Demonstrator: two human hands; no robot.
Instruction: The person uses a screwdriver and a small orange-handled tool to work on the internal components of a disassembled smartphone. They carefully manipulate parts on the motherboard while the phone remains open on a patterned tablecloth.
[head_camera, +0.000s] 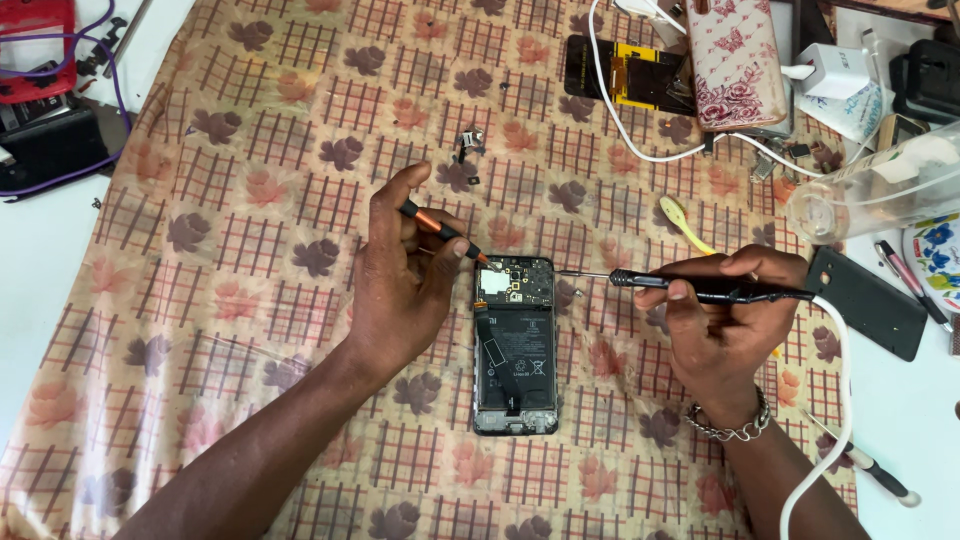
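Opened phone (515, 345), back cover off, lies flat on a leaf-patterned cloth (250, 200), long axis running away from the person, battery and board exposed. Left hand (400, 290) sits just left of the phone's upper end, fingers closed round a small screwdriver (440, 230) with an orange and black grip; its tip touches the phone's top left corner. Right hand (720, 320) is right of the phone, fist closed round a thin black soldering-iron-like tool (700, 288) held level, its metal tip pointing left at the phone's upper right edge; cannot tell if it touches. White cable (835, 400) runs from the tool's rear down past the wrist, which wears a metal bracelet (730, 430).

Beyond the phone, well apart: small loose metal parts (468, 145) on the cloth, a phone in a floral pink case (735, 60), a white charger plug (830, 70). Far right of the phone: clear plastic bottle (880, 190) lying on its side, black flat cover (870, 300) just past the right hand. Far up-left of the phone: black device with purple wire (50, 140) on the white table (40, 270)
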